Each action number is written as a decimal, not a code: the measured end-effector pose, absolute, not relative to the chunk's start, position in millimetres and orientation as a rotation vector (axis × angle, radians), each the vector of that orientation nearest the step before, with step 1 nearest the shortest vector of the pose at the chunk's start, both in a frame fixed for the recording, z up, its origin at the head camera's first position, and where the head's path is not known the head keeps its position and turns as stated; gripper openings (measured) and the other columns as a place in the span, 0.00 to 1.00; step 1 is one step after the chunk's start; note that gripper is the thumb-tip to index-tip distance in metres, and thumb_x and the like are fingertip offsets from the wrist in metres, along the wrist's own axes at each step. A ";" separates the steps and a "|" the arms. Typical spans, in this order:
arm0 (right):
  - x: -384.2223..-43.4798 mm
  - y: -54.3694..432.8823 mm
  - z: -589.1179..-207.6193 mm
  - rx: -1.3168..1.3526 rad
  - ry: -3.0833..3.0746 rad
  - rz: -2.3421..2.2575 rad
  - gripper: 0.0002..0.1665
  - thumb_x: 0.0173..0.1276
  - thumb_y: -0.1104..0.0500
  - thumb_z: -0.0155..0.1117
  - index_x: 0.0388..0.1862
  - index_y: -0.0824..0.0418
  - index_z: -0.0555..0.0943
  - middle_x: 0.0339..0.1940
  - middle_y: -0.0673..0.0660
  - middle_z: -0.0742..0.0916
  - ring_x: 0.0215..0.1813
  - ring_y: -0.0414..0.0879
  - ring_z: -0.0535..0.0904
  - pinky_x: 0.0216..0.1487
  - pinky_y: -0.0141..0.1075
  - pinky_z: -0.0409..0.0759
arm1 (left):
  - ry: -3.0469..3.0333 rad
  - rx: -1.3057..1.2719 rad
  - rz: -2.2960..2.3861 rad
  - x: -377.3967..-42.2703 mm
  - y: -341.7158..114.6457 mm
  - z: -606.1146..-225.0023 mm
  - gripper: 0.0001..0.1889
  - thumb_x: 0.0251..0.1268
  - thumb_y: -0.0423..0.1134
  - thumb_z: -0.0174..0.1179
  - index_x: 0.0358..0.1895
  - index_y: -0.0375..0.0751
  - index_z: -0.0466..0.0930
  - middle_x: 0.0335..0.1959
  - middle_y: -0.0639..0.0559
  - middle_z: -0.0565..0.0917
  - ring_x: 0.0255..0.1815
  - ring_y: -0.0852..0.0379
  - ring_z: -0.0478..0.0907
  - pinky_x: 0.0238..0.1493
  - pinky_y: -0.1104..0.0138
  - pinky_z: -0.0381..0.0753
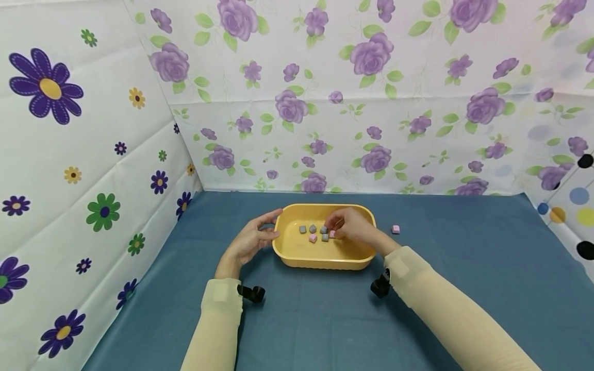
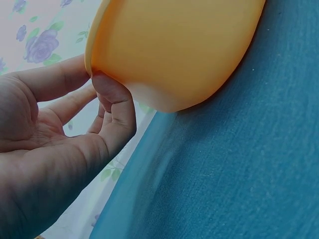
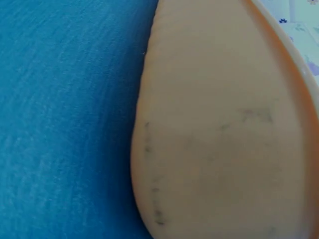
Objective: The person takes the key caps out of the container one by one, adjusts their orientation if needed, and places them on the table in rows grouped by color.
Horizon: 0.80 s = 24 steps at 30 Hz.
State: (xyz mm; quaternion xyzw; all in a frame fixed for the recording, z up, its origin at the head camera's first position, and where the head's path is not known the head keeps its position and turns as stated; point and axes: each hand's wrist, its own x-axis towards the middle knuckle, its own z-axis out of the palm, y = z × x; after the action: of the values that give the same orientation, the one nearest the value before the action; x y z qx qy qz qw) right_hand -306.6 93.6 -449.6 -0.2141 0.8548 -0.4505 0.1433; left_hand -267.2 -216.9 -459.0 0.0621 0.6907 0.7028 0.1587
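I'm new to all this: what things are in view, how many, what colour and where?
Cloth: one, blue, spread under the scene
Basin: one, yellow, on the cloth
Grey blocks: four visible, grey, inside the basin
Pink blocks: two visible, pink, inside the basin
Lone block: one, pink, on the cloth, right of the basin
Hangings: three patterns on white; purple roses behind, flowers left, dots right
Wrist devices: two, black, one at each wrist
Sleeves: two, cream, on both arms
Left grip: one bare hand, pinching the basin's left rim
Right grip: one bare hand, over the basin; hold unclear
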 end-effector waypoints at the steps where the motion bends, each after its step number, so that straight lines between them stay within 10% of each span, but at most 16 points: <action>1: -306.2 93.1 -450.3 -0.627 2.467 -1.291 0.16 0.64 0.78 0.67 0.51 0.71 0.85 0.47 0.65 0.88 0.47 0.54 0.85 0.46 0.40 0.83 | 1.975 0.177 2.009 -267.3 -216.8 -459.1 0.36 0.73 0.23 0.59 0.81 0.47 0.65 0.61 0.40 0.66 0.43 0.55 0.73 0.42 0.69 0.83; 24: -300.4 82.2 -457.5 -0.805 2.650 -1.028 0.13 0.68 0.77 0.64 0.45 0.65 0.87 0.38 0.58 0.87 0.39 0.47 0.78 0.46 0.39 0.79 | 1.962 0.177 2.017 -266.0 -216.7 -456.7 0.35 0.74 0.23 0.58 0.81 0.47 0.64 0.60 0.40 0.66 0.42 0.55 0.72 0.42 0.68 0.83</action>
State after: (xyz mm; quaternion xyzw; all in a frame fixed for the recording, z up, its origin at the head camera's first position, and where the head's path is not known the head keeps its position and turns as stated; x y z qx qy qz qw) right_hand -300.4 82.2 -457.5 -0.2713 0.8931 -0.3463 0.0936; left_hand -266.0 -216.7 -456.7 0.0620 0.6868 0.7062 0.1604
